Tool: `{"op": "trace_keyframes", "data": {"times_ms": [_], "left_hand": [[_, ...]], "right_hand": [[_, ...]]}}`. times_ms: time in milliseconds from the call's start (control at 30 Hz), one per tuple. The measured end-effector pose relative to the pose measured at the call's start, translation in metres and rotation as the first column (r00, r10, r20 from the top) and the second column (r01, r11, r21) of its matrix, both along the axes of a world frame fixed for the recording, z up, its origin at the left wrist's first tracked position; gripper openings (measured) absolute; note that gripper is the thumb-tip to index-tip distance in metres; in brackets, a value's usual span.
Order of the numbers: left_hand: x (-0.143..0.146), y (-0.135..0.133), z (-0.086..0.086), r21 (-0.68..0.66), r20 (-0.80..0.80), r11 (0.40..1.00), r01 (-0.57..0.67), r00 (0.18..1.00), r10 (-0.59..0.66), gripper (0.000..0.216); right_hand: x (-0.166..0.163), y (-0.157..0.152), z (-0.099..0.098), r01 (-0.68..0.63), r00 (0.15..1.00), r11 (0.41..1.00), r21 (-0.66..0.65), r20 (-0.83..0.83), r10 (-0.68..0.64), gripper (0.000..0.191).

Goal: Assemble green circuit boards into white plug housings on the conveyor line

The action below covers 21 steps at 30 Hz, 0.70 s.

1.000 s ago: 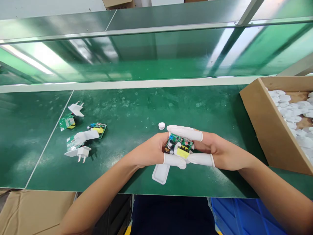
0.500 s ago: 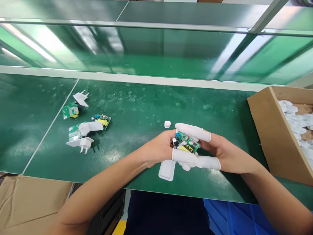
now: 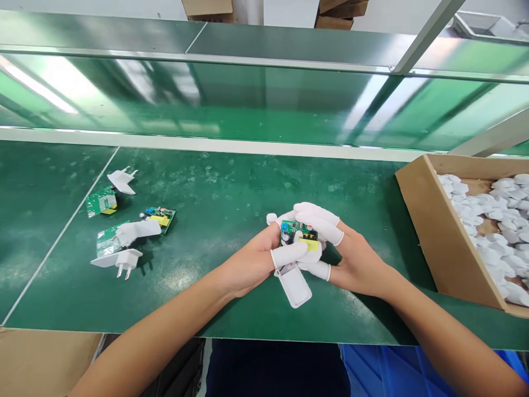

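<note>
Both hands meet over the middle of the green table (image 3: 231, 193), fingertips capped in white finger cots. Between them sits a small green circuit board (image 3: 298, 234) with a yellow part and a blue part. My left hand (image 3: 256, 259) pinches the board's near side with its thumb and also carries a white plastic shell (image 3: 294, 284) that hangs below the fingers. My right hand (image 3: 343, 251) curls over the board's far and right sides, fingers closed on it. A small white cap (image 3: 271, 218) lies just behind my left fingers.
At the left lie several white plug pieces (image 3: 119, 260) and green circuit boards (image 3: 101, 201). An open cardboard box (image 3: 430, 237) of white plastic parts stands at the right. A raised green shelf runs along the back. A blue crate (image 3: 397, 369) sits below the table edge.
The white shell under my left hand has swung from pointing down-left to pointing down-right. Both hands closed more tightly round the board; the camera view shifted a little.
</note>
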State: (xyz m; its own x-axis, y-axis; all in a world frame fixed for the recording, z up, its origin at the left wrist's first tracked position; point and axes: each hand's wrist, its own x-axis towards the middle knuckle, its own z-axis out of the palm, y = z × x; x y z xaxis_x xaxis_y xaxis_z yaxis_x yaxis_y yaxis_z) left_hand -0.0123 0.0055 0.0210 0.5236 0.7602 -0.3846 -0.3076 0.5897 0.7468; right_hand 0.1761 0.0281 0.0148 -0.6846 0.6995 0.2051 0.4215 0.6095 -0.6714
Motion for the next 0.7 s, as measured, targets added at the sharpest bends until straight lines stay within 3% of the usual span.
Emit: {"op": "trace_keyframes", "data": {"times_ms": [133, 200, 367, 533, 700], "left_hand": [[-0.001, -0.001, 0.002, 0.016, -0.091, 0.996, 0.09, 0.992, -0.088, 0.065], [0.001, -0.001, 0.0, 0.024, -0.169, 0.997, 0.076, 0.983, -0.071, 0.069], [0.006, -0.001, -0.008, 0.045, -0.218, 0.999, -0.011, 0.976, 0.021, 0.053], [0.005, 0.003, -0.008, 0.009, -0.178, 1.0, -0.002, 0.984, 0.004, 0.048], [0.006, 0.001, -0.007, -0.068, -0.116, 0.994, -0.087, 0.99, 0.079, 0.036]], "right_hand": [[0.002, 0.0, 0.0, -0.039, 0.998, 0.999, 0.029, -0.041, 0.04, 0.068], [0.002, -0.001, -0.003, -0.055, 0.998, 0.996, 0.069, -0.019, 0.057, 0.071], [0.0, -0.003, -0.009, -0.076, 0.993, 0.982, 0.174, 0.098, 0.06, 0.073], [-0.004, -0.005, -0.01, -0.037, 0.989, 0.993, 0.114, 0.146, 0.02, 0.073], [-0.011, -0.01, -0.015, 0.041, 0.995, 0.994, 0.101, 0.087, -0.05, 0.075]]}}
